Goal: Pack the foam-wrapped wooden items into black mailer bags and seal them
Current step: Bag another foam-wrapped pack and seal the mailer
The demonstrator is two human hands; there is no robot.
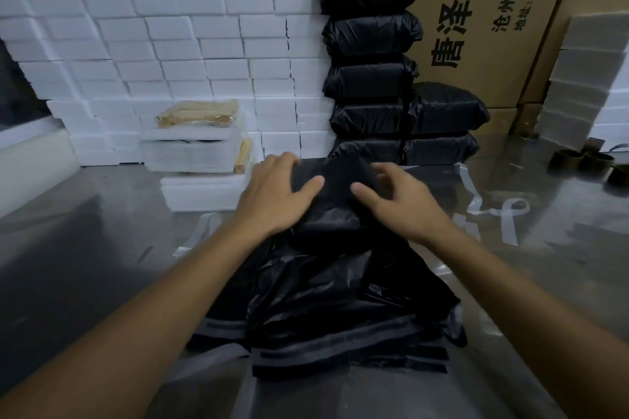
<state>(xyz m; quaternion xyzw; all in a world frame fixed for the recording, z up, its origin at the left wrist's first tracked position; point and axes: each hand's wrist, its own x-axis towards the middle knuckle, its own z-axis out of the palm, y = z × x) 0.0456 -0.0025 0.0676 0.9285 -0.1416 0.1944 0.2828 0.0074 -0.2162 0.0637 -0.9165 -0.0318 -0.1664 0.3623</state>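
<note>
Black, glossy and crumpled, the filled plastic mailer bag (337, 211) lies in front of you on the shiny metal table (85, 214), its far end bulging squarely around whatever is packed inside. Nearer you, its loose mouth spreads flat over a small pile of empty black mailer bags with grey adhesive strips (340, 347).

What the bag contains cannot be seen; the plastic hides it completely. Your fingertips are partly lost over the far edge of the bulge, and motion blur softens both hands.

Your left hand (275, 190) rests on the bag's left shoulder, fingers curled over the far edge and thumb lying across the top, gripping the plastic. Your right hand (405, 201) sits on the right shoulder, fingers bent and pressing into the top, thumb pointing towards the left thumb; whether it actually pinches the plastic I cannot tell.

Beyond the bag stands a tall stack of sealed black parcels (371, 54), against a wall of white foam blocks (170, 44). To the left, a wooden item in clear film (197, 116) lies on top of an open white foam box (194, 150). Brown cardboard cartons with printed characters (476, 27) rise behind.
</note>
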